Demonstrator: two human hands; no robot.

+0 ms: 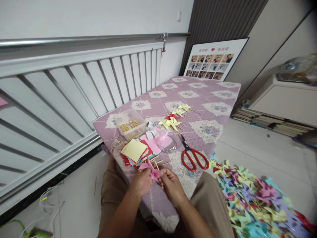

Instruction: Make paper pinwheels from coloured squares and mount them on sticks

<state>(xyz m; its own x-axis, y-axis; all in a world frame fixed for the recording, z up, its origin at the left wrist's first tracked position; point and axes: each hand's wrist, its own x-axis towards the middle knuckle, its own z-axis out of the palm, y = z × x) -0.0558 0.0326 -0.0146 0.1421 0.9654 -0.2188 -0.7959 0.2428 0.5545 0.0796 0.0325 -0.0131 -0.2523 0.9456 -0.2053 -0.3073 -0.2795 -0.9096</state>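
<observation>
A pink paper pinwheel (153, 170) is held between both my hands at the near edge of the quilted purple table (210, 99). My left hand (141, 181) grips its left side and my right hand (172, 185) pinches its right side. Just beyond my hands lies a stack of coloured paper squares (135, 152) topped by a yellow sheet, with a few wooden sticks (158, 161) beside it. Red-handled scissors (193, 155) lie shut to the right of my hands.
A clear plastic box of sticks (130, 125) stands at the table's left. Finished yellow pinwheels (174, 120) lie mid-table. A heap of coloured pinwheels (255, 201) covers the floor at right. A white railing (74, 86) runs along the left; a photo board (213, 61) leans behind.
</observation>
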